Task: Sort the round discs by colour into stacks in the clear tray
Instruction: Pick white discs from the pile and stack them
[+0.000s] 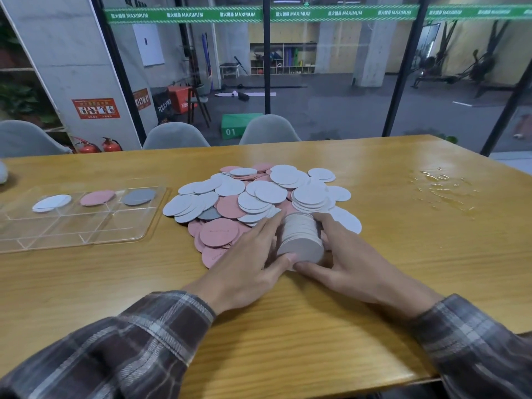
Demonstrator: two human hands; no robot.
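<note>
Glossy wooden table, clear plastic tray, matt discs.

Bare table lies between disc pile and clear tray.
</note>
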